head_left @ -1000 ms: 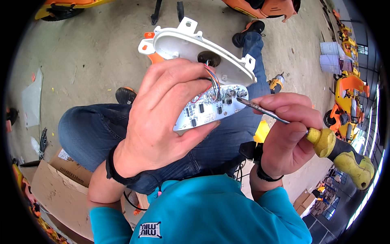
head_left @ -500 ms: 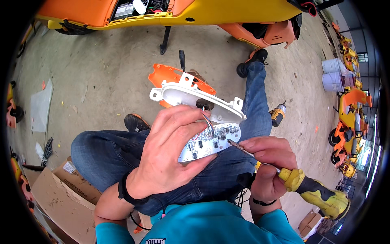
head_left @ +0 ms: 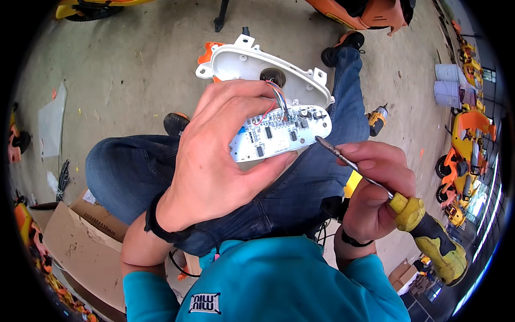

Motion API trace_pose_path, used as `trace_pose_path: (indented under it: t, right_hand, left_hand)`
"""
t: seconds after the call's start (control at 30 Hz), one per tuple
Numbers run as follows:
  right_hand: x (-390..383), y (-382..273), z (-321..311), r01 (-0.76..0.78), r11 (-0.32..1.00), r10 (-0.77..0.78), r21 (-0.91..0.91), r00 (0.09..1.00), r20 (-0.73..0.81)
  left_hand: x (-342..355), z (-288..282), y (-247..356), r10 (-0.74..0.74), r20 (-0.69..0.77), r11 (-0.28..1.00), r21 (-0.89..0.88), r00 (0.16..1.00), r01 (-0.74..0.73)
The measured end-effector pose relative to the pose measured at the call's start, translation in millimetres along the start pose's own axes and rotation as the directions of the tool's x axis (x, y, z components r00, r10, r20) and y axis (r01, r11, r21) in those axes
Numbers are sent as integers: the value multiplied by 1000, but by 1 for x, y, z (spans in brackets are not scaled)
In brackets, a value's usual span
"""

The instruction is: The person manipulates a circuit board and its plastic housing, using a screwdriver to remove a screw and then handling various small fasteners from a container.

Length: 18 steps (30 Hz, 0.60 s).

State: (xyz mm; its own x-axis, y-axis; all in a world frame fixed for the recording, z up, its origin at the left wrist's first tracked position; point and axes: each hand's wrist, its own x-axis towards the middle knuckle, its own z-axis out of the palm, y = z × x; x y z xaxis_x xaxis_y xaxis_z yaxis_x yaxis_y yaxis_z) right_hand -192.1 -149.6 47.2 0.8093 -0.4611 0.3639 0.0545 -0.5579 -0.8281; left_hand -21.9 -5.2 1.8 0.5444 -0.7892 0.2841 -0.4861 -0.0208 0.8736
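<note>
Concrete floor (head_left: 145, 70); circuit board (head_left: 280, 140) gripped in left hand (head_left: 212, 161), near right hand (head_left: 370, 212).

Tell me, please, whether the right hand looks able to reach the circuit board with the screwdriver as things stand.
Probably yes: the right hand holds the screwdriver with its tip by the right end of the circuit board, nothing visible between. The left hand grips farther left, leaving that end uncovered.

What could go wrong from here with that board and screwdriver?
The screwdriver tip, steered by the right grip, sits close by the circuit board's edge; a slip might scratch it. Thin wires run from the board toward the white housing, so pulling them apart could strain connections. Only the left grip appears to steady the board, so it might twist.
</note>
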Motion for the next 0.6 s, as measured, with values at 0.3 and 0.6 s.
trace_pose_path:
  t: [0.3, 0.6]
  right_hand:
    - [1, 2, -7, 91, 992, -90, -93, 996, 8]
    - [2, 5, -9, 110, 993, -111, -49, 994, -1]
  left_hand:
    - [-2, -1, -3, -186, 93, 947, -249, 978, 203]
    - [-3, 0, -5, -262, 153, 852, -428, 953, 303]
